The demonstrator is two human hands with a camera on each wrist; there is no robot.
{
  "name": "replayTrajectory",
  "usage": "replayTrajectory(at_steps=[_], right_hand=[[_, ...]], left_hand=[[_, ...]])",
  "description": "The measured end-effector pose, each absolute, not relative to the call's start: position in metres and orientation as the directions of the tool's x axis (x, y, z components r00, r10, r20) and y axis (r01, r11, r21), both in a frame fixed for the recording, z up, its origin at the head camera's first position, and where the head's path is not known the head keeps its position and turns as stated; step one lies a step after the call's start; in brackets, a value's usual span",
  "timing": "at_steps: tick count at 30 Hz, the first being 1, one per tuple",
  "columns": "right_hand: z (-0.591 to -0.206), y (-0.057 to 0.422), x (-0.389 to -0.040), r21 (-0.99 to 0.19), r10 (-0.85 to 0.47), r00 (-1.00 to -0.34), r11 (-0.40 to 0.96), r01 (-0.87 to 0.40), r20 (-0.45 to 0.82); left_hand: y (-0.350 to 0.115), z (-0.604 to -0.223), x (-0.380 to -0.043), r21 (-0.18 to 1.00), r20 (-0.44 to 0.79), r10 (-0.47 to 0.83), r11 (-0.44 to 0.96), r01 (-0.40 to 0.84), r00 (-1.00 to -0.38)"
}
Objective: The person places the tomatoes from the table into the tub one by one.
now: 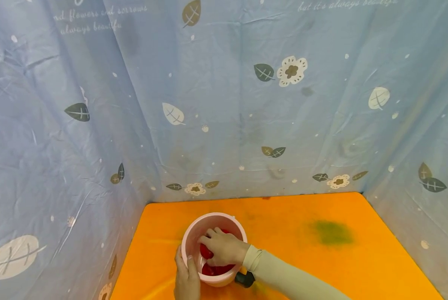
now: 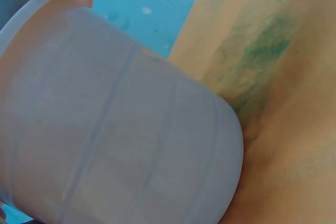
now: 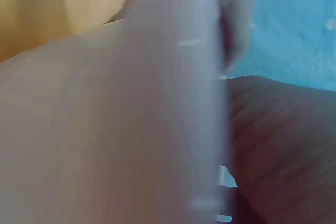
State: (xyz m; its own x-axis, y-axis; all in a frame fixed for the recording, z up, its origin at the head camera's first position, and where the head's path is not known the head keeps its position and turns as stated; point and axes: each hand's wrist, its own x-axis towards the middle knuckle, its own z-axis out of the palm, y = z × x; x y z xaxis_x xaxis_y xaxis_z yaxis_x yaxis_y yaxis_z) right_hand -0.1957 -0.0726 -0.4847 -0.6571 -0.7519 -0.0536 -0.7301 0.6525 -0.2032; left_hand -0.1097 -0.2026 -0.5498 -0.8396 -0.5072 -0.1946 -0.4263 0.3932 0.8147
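Observation:
A pale pink bucket (image 1: 214, 215) stands on the orange surface, with glossy red things (image 1: 225, 268) inside; their kind is hard to tell. At the bucket's near left side, my left hand (image 1: 188, 277) holds its wall and rim. My right hand (image 1: 224, 248) reaches in over the right rim, its fingers curled round a smooth red, rounded object (image 1: 206, 251). Part of that object is hidden by the fingers. In the left wrist view the bucket's ribbed outer wall (image 2: 121, 114) fills much of the picture. The right wrist view shows its blurred rim (image 3: 178, 103) close up.
Blue patterned cloth (image 1: 227, 96) hangs behind and along both sides of the orange tabletop (image 1: 284, 233). A green stain (image 1: 333, 232) marks the right part of the surface. Below my right wrist a small black thing (image 1: 244, 279) shows beside the bucket.

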Motion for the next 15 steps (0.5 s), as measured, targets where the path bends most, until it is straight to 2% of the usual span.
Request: replayTrajectory(at_steps=[3,15], right_hand=[[-0.4887,-0.0725,-0.1961,-0.207,-0.752,-0.657,0.651,-0.73,-0.051],[-0.4941,-0.073,-0.1967,-0.158,-0.767,-0.642,0.637,-0.755,-0.023]], left_hand=[[-0.2045,-0.5475,-0.1089,0.799,-0.259,-0.482,0.38,-0.466,-0.837],[-0.2036,-0.5489,-0.1096,0.79,-0.24,-0.494,0.401,-0.463,-0.836]])
